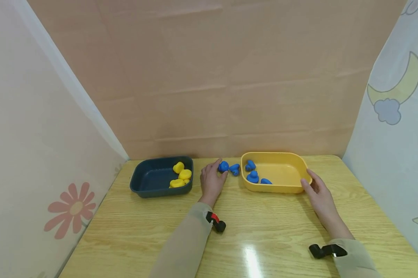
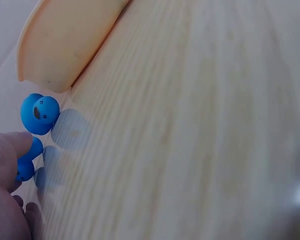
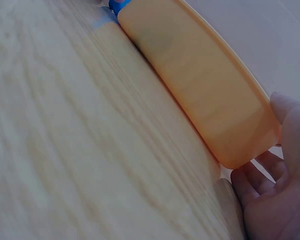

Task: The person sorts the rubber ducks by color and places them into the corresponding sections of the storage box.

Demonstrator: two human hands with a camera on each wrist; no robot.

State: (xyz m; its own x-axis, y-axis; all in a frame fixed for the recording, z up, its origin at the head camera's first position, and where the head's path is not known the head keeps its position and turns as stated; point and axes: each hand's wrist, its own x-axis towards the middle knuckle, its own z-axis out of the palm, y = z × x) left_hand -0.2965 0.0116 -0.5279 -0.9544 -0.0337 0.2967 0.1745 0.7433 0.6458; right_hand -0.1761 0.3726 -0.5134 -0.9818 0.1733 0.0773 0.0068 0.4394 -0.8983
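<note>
In the head view my left hand has its thumb and index finger about a small blue rubber duck on the table, pinching it. Part of this duck shows behind the thumb in the left wrist view. Just right of it lies a second blue duck, beside the yellow tray. Three blue ducks sit at the left end inside that tray. My right hand holds the tray's right end, thumb at the rim and fingers against the outer wall.
A dark blue tray stands left of my left hand, with several yellow rubber ducks at its right end. Both trays sit near the back of the wooden table, close to a brown backdrop. Patterned white panels flank the sides.
</note>
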